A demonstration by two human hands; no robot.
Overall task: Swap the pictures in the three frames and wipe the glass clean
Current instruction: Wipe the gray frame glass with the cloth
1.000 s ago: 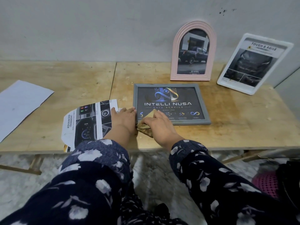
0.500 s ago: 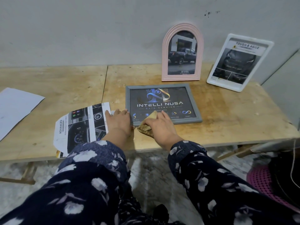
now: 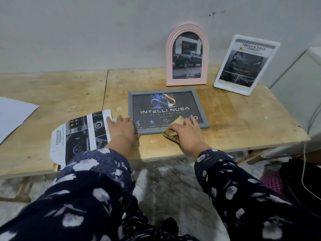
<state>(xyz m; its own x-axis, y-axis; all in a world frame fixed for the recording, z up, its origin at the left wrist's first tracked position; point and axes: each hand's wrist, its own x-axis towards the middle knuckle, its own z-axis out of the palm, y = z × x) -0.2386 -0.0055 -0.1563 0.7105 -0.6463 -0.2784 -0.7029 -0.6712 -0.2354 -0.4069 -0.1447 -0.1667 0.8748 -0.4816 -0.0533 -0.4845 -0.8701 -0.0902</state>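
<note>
Our right hand [image 3: 186, 132] presses the cloth [image 3: 173, 130] flat at the grey frame [image 3: 167, 111]'s near right corner; unwiped glass lies ahead. Our left hand [image 3: 124, 128] steadies its left edge.

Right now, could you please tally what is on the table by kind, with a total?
Picture frames: 3 (grey frame, pink arched frame, white frame)
Loose paper sheets: 2 (printed car picture, blank white sheet)
Cloths: 1 (tan cloth)
Total: 6
</note>
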